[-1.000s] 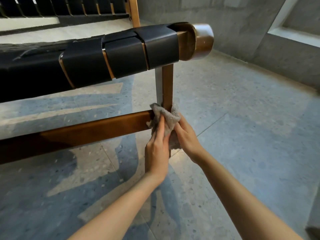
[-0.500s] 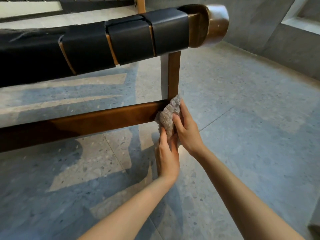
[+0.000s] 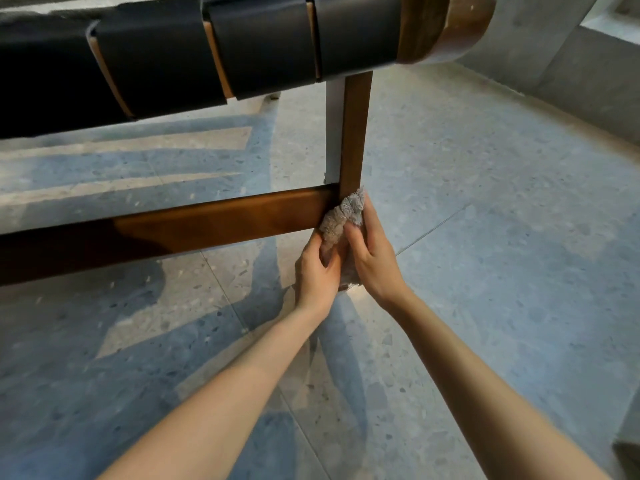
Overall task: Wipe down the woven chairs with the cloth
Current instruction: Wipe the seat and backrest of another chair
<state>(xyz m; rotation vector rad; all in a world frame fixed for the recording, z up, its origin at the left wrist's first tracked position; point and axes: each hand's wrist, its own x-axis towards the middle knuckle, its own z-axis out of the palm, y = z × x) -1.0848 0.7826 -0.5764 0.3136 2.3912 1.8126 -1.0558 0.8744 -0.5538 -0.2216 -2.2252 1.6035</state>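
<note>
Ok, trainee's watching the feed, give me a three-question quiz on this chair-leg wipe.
1. True or false: both hands grip the fluffy grey cloth.
2. Where is the cloth pressed? A) black woven straps B) the joint of the upright brown wooden leg and the horizontal brown wooden rail C) the speckled terrazzo floor
3. Which hand sits higher on the cloth?

Key: 1 true, left hand and right hand. 2 B. 3 right.

Soft daylight casts chair shadows on the floor; edges warp.
</note>
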